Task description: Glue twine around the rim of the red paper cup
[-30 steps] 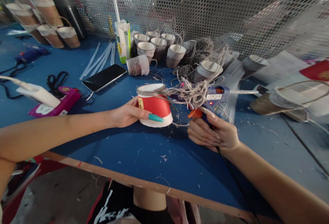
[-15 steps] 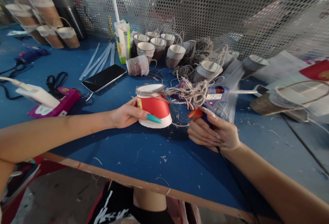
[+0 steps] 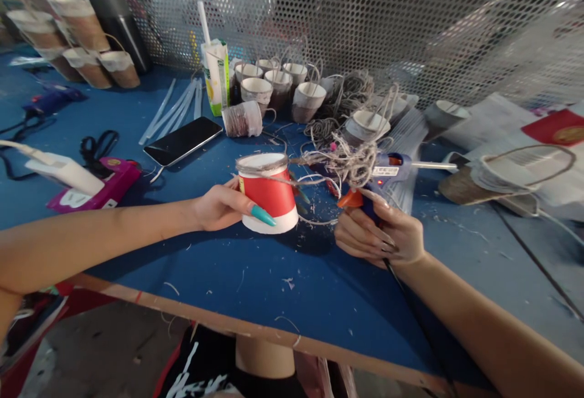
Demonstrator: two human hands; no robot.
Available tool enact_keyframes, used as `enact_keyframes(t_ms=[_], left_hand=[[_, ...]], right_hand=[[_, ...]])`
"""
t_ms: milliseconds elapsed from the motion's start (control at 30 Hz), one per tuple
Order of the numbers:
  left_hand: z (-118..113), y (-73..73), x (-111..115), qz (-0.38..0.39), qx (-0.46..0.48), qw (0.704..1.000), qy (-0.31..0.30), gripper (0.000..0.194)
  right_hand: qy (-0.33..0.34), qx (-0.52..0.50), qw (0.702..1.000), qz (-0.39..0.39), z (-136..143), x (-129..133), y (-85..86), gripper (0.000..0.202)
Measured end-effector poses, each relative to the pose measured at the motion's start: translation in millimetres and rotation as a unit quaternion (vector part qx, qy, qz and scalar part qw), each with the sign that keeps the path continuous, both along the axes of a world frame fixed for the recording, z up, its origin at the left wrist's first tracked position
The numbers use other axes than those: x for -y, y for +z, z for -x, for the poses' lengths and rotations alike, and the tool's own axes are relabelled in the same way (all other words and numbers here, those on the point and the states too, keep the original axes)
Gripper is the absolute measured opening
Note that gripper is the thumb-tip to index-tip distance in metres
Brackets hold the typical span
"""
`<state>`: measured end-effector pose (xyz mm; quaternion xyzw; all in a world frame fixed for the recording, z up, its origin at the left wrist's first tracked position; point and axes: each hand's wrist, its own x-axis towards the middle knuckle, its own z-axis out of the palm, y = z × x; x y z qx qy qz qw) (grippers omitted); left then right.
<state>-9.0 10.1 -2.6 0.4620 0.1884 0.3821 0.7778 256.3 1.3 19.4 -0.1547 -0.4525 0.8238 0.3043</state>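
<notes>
My left hand point(image 3: 225, 204) is closed around a red and white paper cup point(image 3: 269, 197), its thumb across the front. Grey twine point(image 3: 260, 170) circles the cup near its upper end, and strands run off to the right. In my right hand point(image 3: 381, 230) is a blue hot glue gun point(image 3: 392, 170) with an orange trigger and a lit red light. A clear glue stick point(image 3: 433, 166) pokes out of its back. Tangled twine point(image 3: 353, 164) covers the gun's front, so its nozzle is hidden. Cup and gun are held a little apart above the blue table point(image 3: 255, 288).
Behind my hands stand several twine-wrapped cups point(image 3: 308, 101), a drink carton point(image 3: 215, 75) and a twine heap point(image 3: 351, 90). To the left are a phone point(image 3: 182, 141), loose glue sticks point(image 3: 171, 112) and a purple power strip point(image 3: 98, 188). A perforated metal screen point(image 3: 365, 20) borders the back.
The cup in my left hand has shifted slightly left and down, apart from the glue gun, and stands more upright. My right hand still grips the gun in nearly the same spot.
</notes>
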Motion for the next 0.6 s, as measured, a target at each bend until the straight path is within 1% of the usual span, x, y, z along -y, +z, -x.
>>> enact_keyframes(t_ms=[133, 233, 300, 400, 533, 600], left_hand=[[0.1, 0.9, 0.3, 0.020, 0.011, 1.000, -0.005, 0.043], [-0.5, 2.7, 1.7, 0.040, 0.028, 0.999, -0.010, 0.042], [-0.4, 3.3, 2.3, 0.053, 0.037, 0.998, -0.010, 0.044], [0.2, 3.2, 1.8, 0.071, 0.047, 0.996, -0.016, 0.052], [-1.0, 3.7, 0.0, 0.048, 0.075, 0.995, -0.045, 0.056], [-1.7, 4.1, -0.4, 0.038, 0.084, 0.994, -0.050, 0.058]], right_hand=[[0.022, -0.018, 1.000, -0.001, 0.4, -1.8, -1.2, 0.048], [0.045, -0.022, 0.999, 0.006, 1.2, -2.9, -3.0, 0.047], [0.042, -0.019, 0.999, 0.011, 1.2, -3.1, -4.2, 0.045], [0.028, -0.009, 0.999, 0.016, 0.3, -2.6, -4.8, 0.043], [0.021, 0.002, 0.999, 0.024, -0.4, -2.3, -3.4, 0.044], [0.023, 0.003, 0.999, 0.025, -0.3, -2.5, -2.9, 0.044]])
